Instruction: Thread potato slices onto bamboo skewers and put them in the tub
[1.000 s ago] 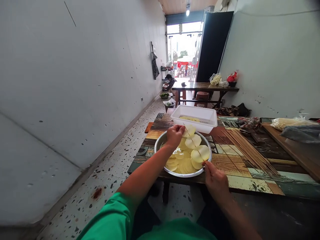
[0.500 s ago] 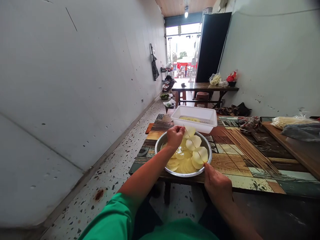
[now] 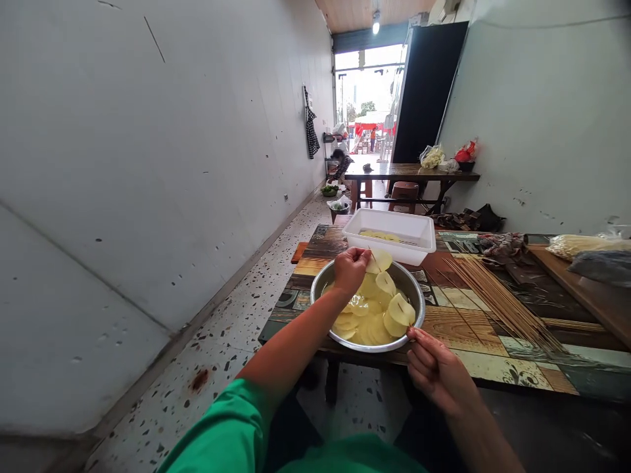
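Note:
Over the metal bowl (image 3: pixel 319 326) a thin wooden skewer runs through several pale yellow slices, apparently potato; one threaded slice (image 3: pixel 386 284) is in the middle. My right hand (image 3: pixel 436 368) pinches the near end of this skewer at the bowl's right rim. At its far end, my left hand (image 3: pixel 351 269) is closed on the edge of the top slice (image 3: pixel 380 261), by the skewer tip. Whether its fingers also grip the stick is hidden. Loose slices (image 3: pixel 367 325) lie in liquid inside the bowl.
Behind the bowl stands a white plastic tub (image 3: pixel 414 255) with slices inside. Bare skewers (image 3: pixel 497 295) lie in a bundle to the right on the patterned table (image 3: pixel 453 322), near a crumpled cloth (image 3: pixel 503 245). A person (image 3: pixel 340 164) crouches far back by the left wall.
The threaded slices have turned and now show more edge-on. My right hand has rolled, showing its fingers and palm side. The view has shifted slightly left.

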A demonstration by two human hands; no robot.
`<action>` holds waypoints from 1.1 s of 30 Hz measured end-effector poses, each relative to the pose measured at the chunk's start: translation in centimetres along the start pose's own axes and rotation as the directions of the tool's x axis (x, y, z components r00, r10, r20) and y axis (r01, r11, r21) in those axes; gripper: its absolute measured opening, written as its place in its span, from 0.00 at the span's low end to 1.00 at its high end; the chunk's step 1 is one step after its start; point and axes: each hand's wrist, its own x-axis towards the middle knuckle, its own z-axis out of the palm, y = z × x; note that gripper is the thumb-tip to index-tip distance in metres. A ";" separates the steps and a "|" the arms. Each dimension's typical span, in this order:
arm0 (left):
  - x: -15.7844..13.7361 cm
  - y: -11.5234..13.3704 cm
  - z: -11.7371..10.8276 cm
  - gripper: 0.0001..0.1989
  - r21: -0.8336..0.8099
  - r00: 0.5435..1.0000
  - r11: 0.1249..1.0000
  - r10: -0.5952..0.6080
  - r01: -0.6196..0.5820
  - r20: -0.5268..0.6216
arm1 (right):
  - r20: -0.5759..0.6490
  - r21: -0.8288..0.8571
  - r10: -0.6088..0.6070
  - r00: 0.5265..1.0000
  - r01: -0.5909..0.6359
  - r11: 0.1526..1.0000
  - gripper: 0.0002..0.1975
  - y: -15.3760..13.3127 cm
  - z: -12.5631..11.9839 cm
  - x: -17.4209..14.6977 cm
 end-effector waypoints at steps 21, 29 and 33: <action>-0.5 0.7 -0.9 0.25 -0.045 0.988 0.995 -0.086 0.093 0.127 | 0.235 -0.927 -0.790 0.567 0.376 -0.006 0.17 2.5 -3.8 1.5; -0.1 0.8 -1.5 0.26 -0.013 0.947 0.961 -0.269 0.275 0.175 | 0.193 -0.965 -0.800 0.569 0.256 -0.050 0.19 -4.2 -3.9 2.7; -0.5 0.7 -1.5 0.17 0.180 0.924 0.971 -0.207 0.155 0.321 | 0.091 -0.962 -0.708 0.701 -0.122 -0.244 0.21 -11.8 -2.9 7.6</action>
